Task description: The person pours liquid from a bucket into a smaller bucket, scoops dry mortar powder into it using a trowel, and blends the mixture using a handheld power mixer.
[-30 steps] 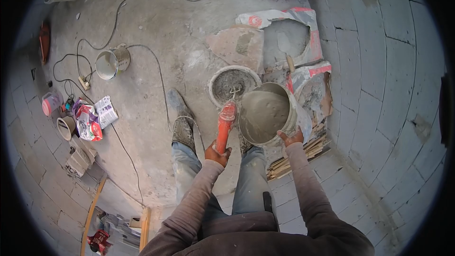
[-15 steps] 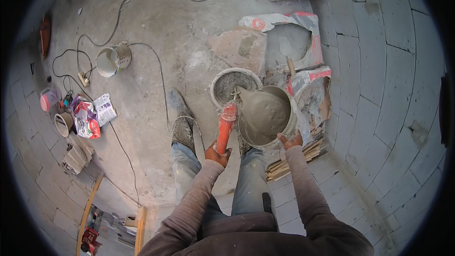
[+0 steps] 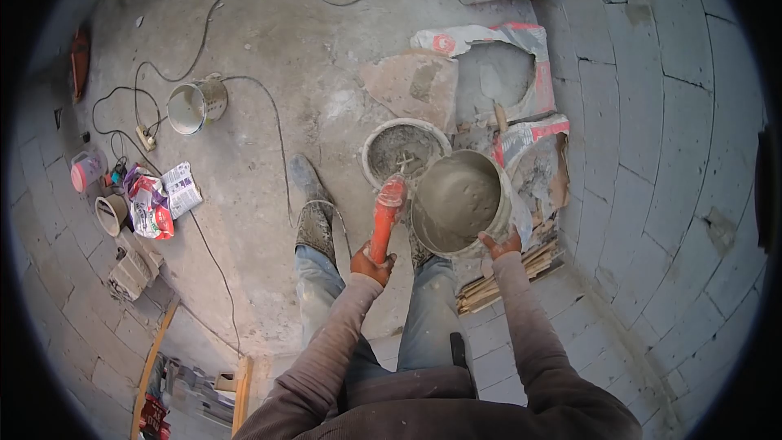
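Note:
My left hand (image 3: 374, 265) is closed around the handle of an orange mixing drill (image 3: 386, 216). The metal shaft at its front end reaches into a mortar-crusted bucket (image 3: 370, 145) on the floor, which has grey mix inside. My right hand (image 3: 500, 244) grips the near right rim of a second bucket (image 3: 507, 204). That bucket is tilted, its mouth leaning toward the first one, and wet grey mortar (image 3: 458, 191) coats its inside. The two buckets are side by side between my boots and the bags, and whether their rims touch I cannot tell.
Torn-open cement bags (image 3: 533, 73) lie ahead on the right, with a wooden handle (image 3: 500, 116) beside them. Wood strips (image 3: 533, 265) are stacked near the block wall (image 3: 676, 155). Leftward are a white bucket (image 3: 189, 110), a cable (image 3: 281, 138) and a printed bag (image 3: 147, 204).
Mortar that was running over the lip of the tilted bucket into the floor bucket no longer flows. Both hands have stayed almost in place.

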